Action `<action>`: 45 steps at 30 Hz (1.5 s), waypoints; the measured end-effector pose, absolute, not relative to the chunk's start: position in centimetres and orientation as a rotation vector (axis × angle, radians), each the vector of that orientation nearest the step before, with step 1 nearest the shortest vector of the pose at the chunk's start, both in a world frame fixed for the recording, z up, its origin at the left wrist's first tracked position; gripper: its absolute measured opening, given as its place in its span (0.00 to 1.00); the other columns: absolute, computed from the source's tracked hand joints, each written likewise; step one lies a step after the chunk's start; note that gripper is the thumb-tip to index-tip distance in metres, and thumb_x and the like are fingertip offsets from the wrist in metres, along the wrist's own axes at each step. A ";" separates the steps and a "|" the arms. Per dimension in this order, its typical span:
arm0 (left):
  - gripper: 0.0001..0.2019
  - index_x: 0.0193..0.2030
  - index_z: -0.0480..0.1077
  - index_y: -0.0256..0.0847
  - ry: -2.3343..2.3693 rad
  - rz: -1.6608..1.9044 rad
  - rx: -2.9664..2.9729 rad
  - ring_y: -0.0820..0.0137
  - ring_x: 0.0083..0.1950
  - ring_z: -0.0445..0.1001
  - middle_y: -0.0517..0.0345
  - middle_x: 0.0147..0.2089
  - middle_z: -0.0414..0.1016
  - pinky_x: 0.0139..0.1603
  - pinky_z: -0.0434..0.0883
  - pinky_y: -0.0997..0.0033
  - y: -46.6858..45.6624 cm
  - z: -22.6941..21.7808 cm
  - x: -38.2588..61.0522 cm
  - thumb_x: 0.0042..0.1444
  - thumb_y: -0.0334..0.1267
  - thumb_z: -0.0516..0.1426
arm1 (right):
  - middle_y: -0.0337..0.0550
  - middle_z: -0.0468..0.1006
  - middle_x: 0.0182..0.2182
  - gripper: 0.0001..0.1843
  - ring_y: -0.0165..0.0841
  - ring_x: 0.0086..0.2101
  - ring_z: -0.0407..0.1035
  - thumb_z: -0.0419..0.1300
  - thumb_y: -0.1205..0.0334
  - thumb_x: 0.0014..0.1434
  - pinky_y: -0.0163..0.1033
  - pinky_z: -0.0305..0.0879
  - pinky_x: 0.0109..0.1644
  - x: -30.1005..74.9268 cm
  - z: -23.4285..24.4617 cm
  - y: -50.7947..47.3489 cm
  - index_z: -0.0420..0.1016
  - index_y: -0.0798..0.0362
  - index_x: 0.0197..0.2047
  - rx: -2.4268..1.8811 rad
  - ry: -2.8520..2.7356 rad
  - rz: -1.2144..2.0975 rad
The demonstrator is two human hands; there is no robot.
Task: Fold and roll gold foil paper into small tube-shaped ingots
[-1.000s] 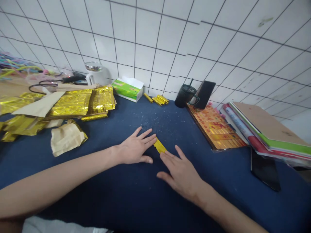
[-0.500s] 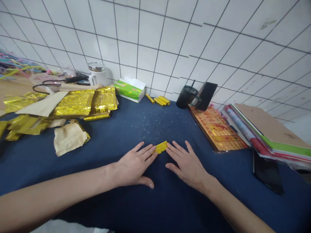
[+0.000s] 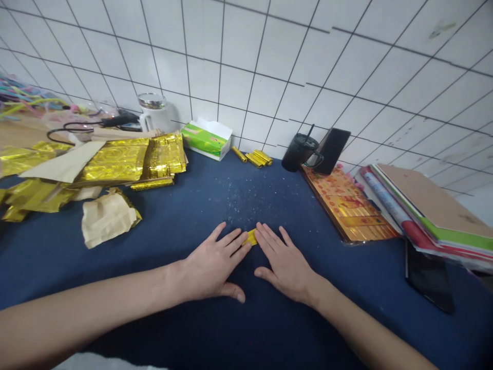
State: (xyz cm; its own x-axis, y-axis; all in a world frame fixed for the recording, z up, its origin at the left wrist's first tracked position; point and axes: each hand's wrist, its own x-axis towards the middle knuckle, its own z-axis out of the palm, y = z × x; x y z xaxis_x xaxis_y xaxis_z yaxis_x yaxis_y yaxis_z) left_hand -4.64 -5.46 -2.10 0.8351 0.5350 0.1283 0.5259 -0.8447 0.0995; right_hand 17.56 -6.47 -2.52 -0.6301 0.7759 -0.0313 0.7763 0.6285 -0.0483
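- Head view, looking forward and down at a person's two bare hands on a table covered with dark blue cloth [image 3: 192, 313].
- Left hand [image 3: 210, 267]: lies flat and palm down, with its fingers spread. The fingertips [image 3: 235, 245] touch the near left end of the gold foil strip. It is not clenched or grasping.
- Right hand [image 3: 283, 267]: also lies open and palm down, with its fingers spread. The fingertips [image 3: 262, 231] touch the strip's right side. Neither hand closes around it.
- Gold foil strip [image 3: 250, 237]: small and folded, it lies on the cloth between the two hands, partly hidden by the fingers.
- Far from the hands, against the white tile wall [image 3: 246, 61]: three or more gold foil sticks [image 3: 256, 158] lie together, just right of a green and white tissue box [image 3: 206, 139]. A black cup with a straw [image 3: 299, 152] stands further right, beside a leaning phone [image 3: 333, 150].
- Left side: gold foil sheets [image 3: 115, 162] lie in a heap, with crumpled tan paper [image 3: 108, 218] near them. A white mug [image 3: 154, 115] stands beyond.
- Right side: a flat pack of red and gold paper [image 3: 346, 205] lies near a stack of folders [image 3: 427, 205]. A dark phone [image 3: 429, 275] lies on the cloth in front of the stack.
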 end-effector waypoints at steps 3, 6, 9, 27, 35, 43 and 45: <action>0.41 0.61 0.50 0.37 0.860 0.219 2.941 0.54 0.63 0.50 0.43 0.62 0.52 0.60 0.40 0.47 -5.6 -1.9 -4.6 0.47 0.66 0.41 | 0.54 0.45 0.62 0.38 0.40 0.60 0.38 0.39 0.41 0.58 0.56 0.38 0.60 17.6 -2.6 -6.2 0.44 0.61 0.62 1.454 2.781 -0.022; 0.41 0.61 0.50 0.37 0.860 0.215 2.926 0.54 0.63 0.49 0.43 0.62 0.53 0.60 0.39 0.46 -5.6 -2.0 -4.6 0.48 0.65 0.40 | 0.56 0.47 0.61 0.40 0.42 0.60 0.40 0.37 0.40 0.57 0.58 0.37 0.59 17.5 -2.5 -6.1 0.47 0.64 0.61 1.518 2.732 0.039; 0.39 0.61 0.50 0.38 0.858 0.213 2.915 0.55 0.63 0.47 0.45 0.62 0.52 0.60 0.37 0.47 -5.3 -2.1 -4.9 0.49 0.65 0.40 | 0.56 0.50 0.60 0.40 0.46 0.60 0.40 0.36 0.39 0.57 0.61 0.36 0.58 17.4 -2.3 -6.3 0.50 0.63 0.61 1.536 2.716 0.110; 0.43 0.63 0.42 0.32 0.768 0.136 2.938 0.55 0.65 0.36 0.43 0.65 0.43 0.60 0.33 0.46 -2.7 -1.2 -4.1 0.49 0.65 0.40 | 0.60 0.54 0.58 0.42 0.46 0.59 0.43 0.39 0.38 0.56 0.60 0.36 0.59 15.9 -1.3 -9.9 0.51 0.66 0.60 1.209 2.921 0.004; 0.42 0.64 0.35 0.35 0.606 0.115 2.833 0.59 0.65 0.39 0.45 0.66 0.40 0.61 0.33 0.50 -3.2 -1.7 -3.3 0.51 0.62 0.41 | 0.58 0.54 0.59 0.42 0.46 0.59 0.43 0.38 0.38 0.55 0.61 0.37 0.58 15.8 -0.8 -10.0 0.50 0.64 0.60 1.237 2.892 -0.057; 0.36 0.64 0.38 0.41 0.883 0.051 2.834 0.57 0.66 0.35 0.50 0.66 0.39 0.60 0.36 0.46 -1.0 -2.0 -4.8 0.54 0.60 0.39 | 0.53 0.61 0.56 0.35 0.45 0.57 0.50 0.38 0.41 0.58 0.62 0.37 0.57 16.8 -0.3 -8.8 0.59 0.58 0.57 1.322 2.862 0.012; 0.38 0.64 0.40 0.39 0.918 0.075 2.872 0.56 0.66 0.34 0.49 0.66 0.41 0.59 0.34 0.45 -1.4 -1.9 -4.9 0.52 0.62 0.39 | 0.47 0.64 0.54 0.30 0.44 0.56 0.52 0.39 0.44 0.59 0.63 0.37 0.57 17.5 -0.1 -8.0 0.62 0.53 0.55 1.387 2.833 0.029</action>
